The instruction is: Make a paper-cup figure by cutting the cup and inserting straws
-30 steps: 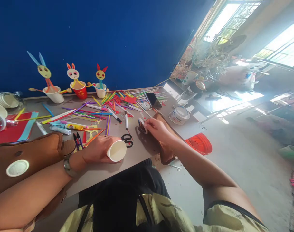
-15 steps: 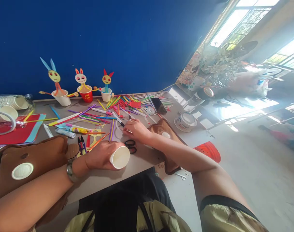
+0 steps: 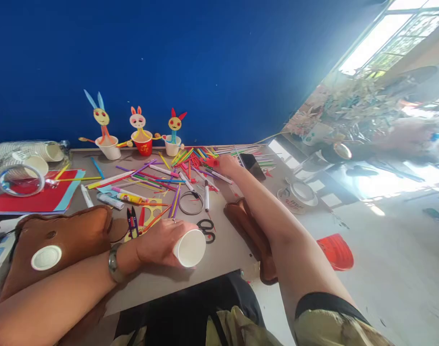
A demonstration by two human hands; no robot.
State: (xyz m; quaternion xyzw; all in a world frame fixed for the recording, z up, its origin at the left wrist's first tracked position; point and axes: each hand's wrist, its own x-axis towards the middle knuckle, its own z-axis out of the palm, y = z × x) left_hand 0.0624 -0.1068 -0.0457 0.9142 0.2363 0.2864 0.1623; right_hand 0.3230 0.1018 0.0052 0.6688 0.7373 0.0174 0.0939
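Note:
My left hand (image 3: 161, 241) is wrapped round a white paper cup (image 3: 191, 248), its open mouth tilted toward me. Farther off, my right hand (image 3: 227, 166) reaches into the pile of coloured sticks by some red paper (image 3: 212, 162); its fingertips are hidden, so what it touches does not show. Black-handled scissors (image 3: 206, 231) lie just right of the cup. Behind them are a clear tape ring (image 3: 191, 203) and a white marker (image 3: 206, 195). A black phone (image 3: 253, 166) lies to the right of my right hand.
Three cup figures with rabbit ears, one in a red cup (image 3: 142, 144), stand along the blue wall (image 3: 205, 72). Stacked paper cups (image 3: 48, 151) and red sheets (image 3: 39, 192) are at the left. Brown cushions (image 3: 75, 235) flank my arms. A red bin (image 3: 336, 251) stands at the right.
My right hand has moved away from the markers near the tape ring, farther back to the red paper. The left hand still grips the cup. The view has shifted slightly.

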